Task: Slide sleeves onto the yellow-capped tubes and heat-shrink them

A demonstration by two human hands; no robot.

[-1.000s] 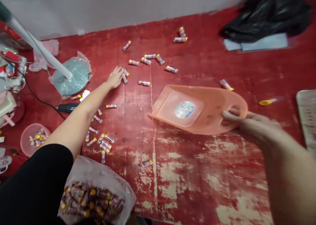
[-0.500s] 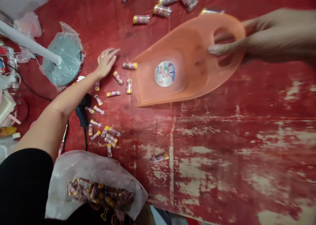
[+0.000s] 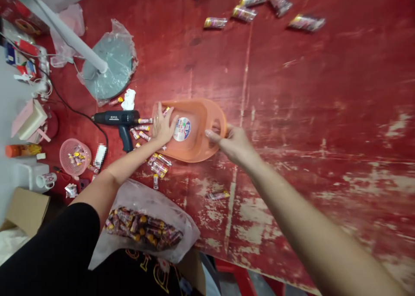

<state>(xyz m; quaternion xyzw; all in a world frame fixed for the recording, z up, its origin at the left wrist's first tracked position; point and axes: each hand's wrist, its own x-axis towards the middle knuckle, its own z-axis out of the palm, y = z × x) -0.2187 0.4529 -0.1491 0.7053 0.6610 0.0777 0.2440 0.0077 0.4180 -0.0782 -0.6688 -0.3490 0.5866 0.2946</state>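
An orange scoop [image 3: 198, 114] is held flat on the red table [image 3: 324, 92] by its cut-out handle, which is gripped by the right hand [image 3: 234, 143]. The left hand [image 3: 163, 127] is laid open, fingers spread, across the scoop's wide mouth. Small wrapped tubes [image 3: 157, 165] are scattered just beside that hand. A black heat gun [image 3: 115, 117] is seen to the left of them, and a pink basket [image 3: 75, 156] lies nearer the table's left edge. A clear bag [image 3: 142, 196] packed with similar pieces is set at the near edge. Stray tubes [image 3: 244, 13] are strewn towards the far edge.
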